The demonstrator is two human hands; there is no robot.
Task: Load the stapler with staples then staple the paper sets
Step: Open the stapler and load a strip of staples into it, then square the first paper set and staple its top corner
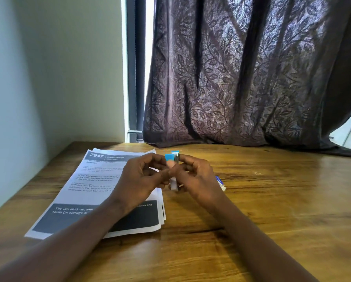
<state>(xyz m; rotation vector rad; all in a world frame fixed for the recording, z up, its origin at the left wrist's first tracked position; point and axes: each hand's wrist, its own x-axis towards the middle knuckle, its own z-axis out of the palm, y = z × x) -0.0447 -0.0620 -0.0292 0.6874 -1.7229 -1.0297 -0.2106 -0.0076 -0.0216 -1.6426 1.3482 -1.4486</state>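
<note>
Here, both hands meet above the middle of the wooden worktop [272, 200] and hold a small blue stapler [169, 157] between them. The stapler stands roughly upright. Its blue end with a strip of metal pokes out above the fingers, and a pale end shows below them. The left hand [142, 180] has its fingers curled and its thumb pressed against the stapler's side. The right hand [195, 178] grips the stapler from the other side, fingers bent around it. Whether the stapler is hinged open is hard to tell, since the fingers cover its middle.

A stack of printed papers [101, 180] lies flat on the worktop under the left forearm, the sheets slightly fanned at the edges. Just beside the right hand, partly hidden behind it, a small blue and white box [221, 183] rests on the worktop. Its contents cannot be seen. Behind the worktop hangs a dark curtain [241, 78] with a leaf pattern, next to a pale wall [48, 68].
</note>
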